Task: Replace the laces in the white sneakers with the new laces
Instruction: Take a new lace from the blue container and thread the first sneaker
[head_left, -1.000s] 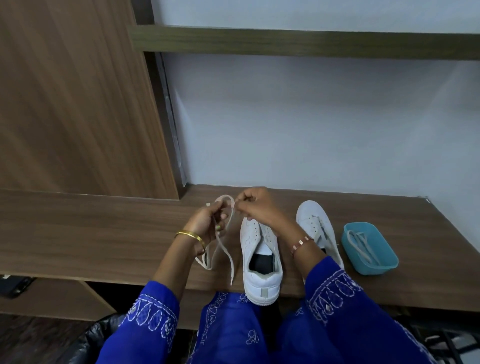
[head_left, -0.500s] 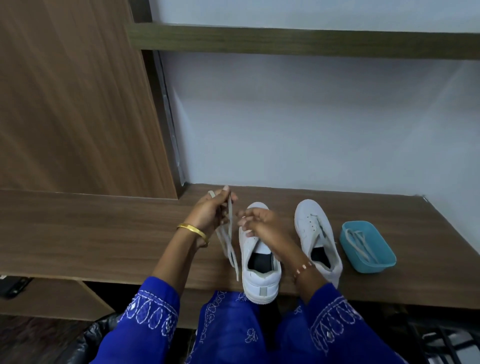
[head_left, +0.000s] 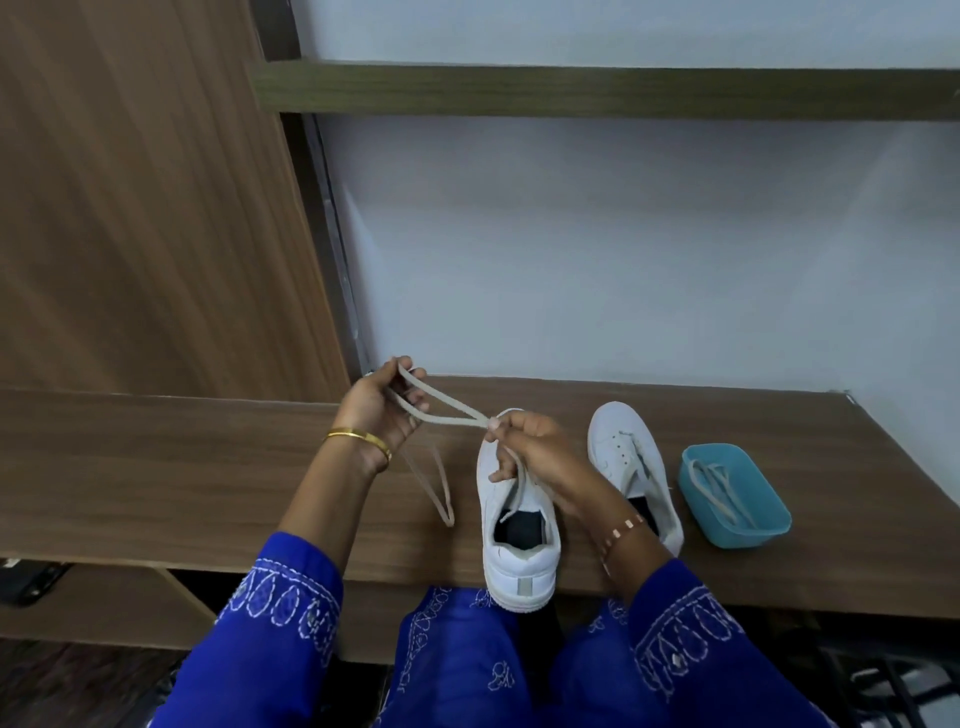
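Two white sneakers stand on the wooden desk, heels toward me. The left sneaker (head_left: 519, 540) has its heel over the desk's front edge. The right sneaker (head_left: 621, 452) is laced. A pale lace (head_left: 441, 406) stretches between my hands as a doubled strand. My left hand (head_left: 382, 408) holds its loop up at the left, and a long loop hangs down from it onto the desk. My right hand (head_left: 530, 449) pinches the strands above the left sneaker's toe; one end trails down into the shoe's opening.
A small blue tub (head_left: 735, 496) with another lace in it sits right of the sneakers. The desk (head_left: 182, 467) meets a white wall behind and a wooden panel (head_left: 145, 208) at the left. A shelf (head_left: 623, 91) runs overhead.
My hands have drawn apart: the left rose up and left, the right slid over the sneaker's toe, pulling the lace out taut between them.
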